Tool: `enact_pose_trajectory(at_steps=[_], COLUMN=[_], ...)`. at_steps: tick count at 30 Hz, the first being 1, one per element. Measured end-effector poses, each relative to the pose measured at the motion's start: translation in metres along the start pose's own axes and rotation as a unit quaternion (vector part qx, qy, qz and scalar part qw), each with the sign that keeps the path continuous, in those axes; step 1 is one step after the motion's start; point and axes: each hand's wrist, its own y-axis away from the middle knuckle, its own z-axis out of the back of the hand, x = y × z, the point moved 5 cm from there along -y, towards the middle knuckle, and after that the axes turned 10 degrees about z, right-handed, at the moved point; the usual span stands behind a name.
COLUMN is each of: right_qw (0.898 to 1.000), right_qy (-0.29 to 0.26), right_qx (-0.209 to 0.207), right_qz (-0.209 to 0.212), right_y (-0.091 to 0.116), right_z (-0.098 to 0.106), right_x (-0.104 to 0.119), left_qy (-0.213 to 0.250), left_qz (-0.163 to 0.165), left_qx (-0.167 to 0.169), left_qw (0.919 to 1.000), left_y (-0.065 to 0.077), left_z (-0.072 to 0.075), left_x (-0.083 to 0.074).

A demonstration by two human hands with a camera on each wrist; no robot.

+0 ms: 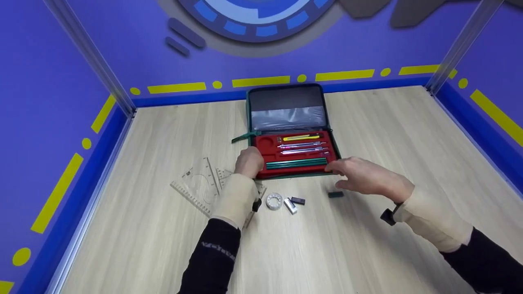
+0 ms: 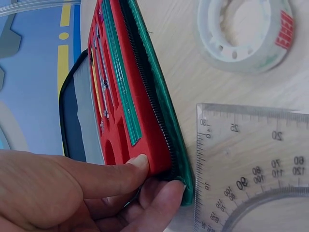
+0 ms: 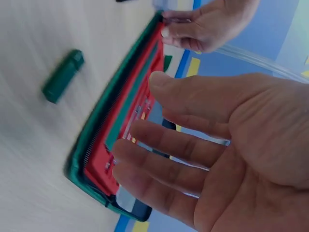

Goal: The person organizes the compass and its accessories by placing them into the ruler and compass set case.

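Note:
An unzipped green zip case [image 1: 286, 98] lies with its lid back, a red tray [image 1: 294, 172] inside. In the tray sit green pencils [image 1: 296, 164], a yellow utility knife [image 1: 302, 138] and two slim metallic drawing tools. My left hand [image 1: 249, 161] pinches the case's near left corner, thumb on the red tray [image 2: 157, 157], a fingertip at the green rim [image 2: 187, 186]. Over the near right corner is my right hand [image 1: 363, 175], fingers loosely spread and holding nothing in the right wrist view. A small dark green block [image 3: 63, 77] lies below it.
Clear plastic set squares [image 1: 200, 183] lie left, partly beneath the left forearm. A clear protractor [image 2: 256, 150] is near that hand. In front of the case are a tape roll [image 1: 274, 201], a silver block [image 1: 290, 205] and a dark block [image 1: 298, 200]. Blue walls [image 1: 261, 69] bound the table.

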Motion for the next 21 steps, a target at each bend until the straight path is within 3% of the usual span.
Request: enact_pose_trajectory(at_steps=[12, 21], right_qw=[1.000, 0.998], right_qy=[0.029, 0.042], right_qx=[0.010, 0.008], right_qz=[0.006, -0.042], right_y=[0.007, 0.004], right_z=[-0.036, -0.055], right_x=[0.001, -0.002], left_qy=[-0.014, -0.011], left_qz=[-0.008, -0.004], left_qx=[-0.007, -0.006], left_qw=[0.9998, 0.9999], left_y=[0.001, 0.002], left_z=[0.001, 0.001], left_x=[0.000, 0.000])
